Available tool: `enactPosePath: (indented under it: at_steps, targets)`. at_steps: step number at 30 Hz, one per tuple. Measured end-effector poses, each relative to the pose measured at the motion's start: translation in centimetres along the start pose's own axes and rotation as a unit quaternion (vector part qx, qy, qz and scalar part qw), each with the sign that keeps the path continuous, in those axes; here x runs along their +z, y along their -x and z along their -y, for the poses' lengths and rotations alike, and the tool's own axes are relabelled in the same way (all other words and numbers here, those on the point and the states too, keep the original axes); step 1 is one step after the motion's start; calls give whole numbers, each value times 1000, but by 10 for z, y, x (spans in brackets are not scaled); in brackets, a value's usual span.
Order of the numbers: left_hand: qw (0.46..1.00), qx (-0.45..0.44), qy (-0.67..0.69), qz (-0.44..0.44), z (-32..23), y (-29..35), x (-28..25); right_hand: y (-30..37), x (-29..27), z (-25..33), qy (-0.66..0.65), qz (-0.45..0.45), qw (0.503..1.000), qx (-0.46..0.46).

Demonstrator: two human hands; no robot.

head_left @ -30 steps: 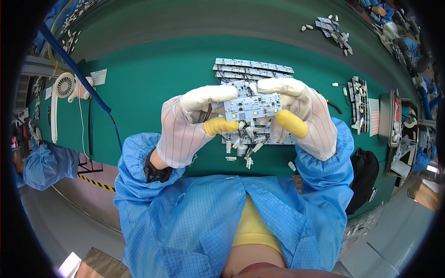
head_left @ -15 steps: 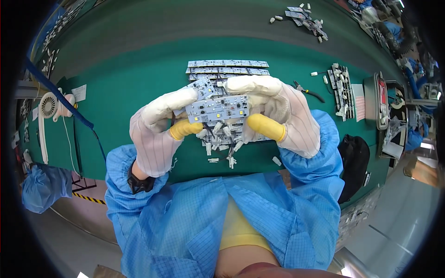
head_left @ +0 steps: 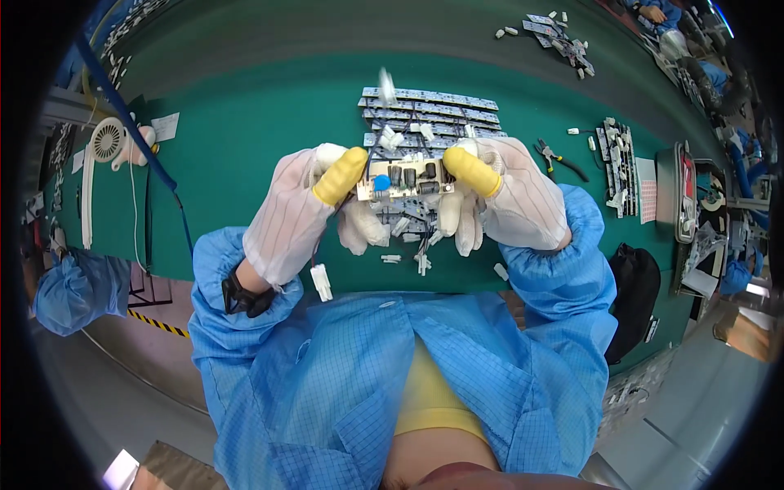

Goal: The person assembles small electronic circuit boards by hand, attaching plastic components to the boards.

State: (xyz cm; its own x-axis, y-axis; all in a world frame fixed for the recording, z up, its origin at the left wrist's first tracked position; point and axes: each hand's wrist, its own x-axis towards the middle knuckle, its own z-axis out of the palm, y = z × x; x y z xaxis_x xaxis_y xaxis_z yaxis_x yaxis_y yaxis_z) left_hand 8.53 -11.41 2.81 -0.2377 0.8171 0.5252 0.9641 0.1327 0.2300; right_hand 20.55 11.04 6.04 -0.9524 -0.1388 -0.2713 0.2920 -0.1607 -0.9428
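Note:
Both my hands wear pale striped gloves with yellow thumb covers. Between them is a small circuit board [head_left: 406, 179], its cream side up, with black cylindrical parts and a round blue one. My left hand [head_left: 336, 192] pinches its left end, and my right hand [head_left: 474, 192] pinches its right end. Dark wires run from the board's left side; a white connector [head_left: 322, 282] dangles below my left wrist, and another white connector at the top is smeared by motion. Behind and under the hands lie rows of white LED board strips [head_left: 441, 108] with wires and white connectors.
Black-handled pliers [head_left: 560, 161] lie right of my right hand, before a bundle of boards [head_left: 618, 167]. A metal box [head_left: 676, 192] and a black bag [head_left: 632, 302] are at the right. Another pile of boards [head_left: 559, 41] sits far right. A white fan [head_left: 108, 140] stands left.
The board was LED side up and is now turned over, showing its component side. A second board piece at my left fingers is no longer visible. The view has shifted slightly.

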Motion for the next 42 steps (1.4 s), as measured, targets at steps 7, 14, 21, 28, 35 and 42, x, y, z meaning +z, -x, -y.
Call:
enactPosePath:
  at_steps: [7,14,21,28,35,42]
  targets:
    - [684,-383,621,5,7,-19,16,-10,11,-13,99,-102,985,-98]
    - [869,-273,334,-244,258,-46,81,12,14,6,129,-176,969,-114]
    - [953,-280,-113,-25,180,-84,72,9,-157,-1,438,-339,830,-59]
    - [937,196,91,274,18,-105,85,-114,-355,1,335,-613,668,255]
    - [928,191,88,307,-4,-62,64,-189,-279,28,591,-333,709,193]
    - [936,183,113,278,-9,-62,72,-157,-277,37,463,-150,868,96]
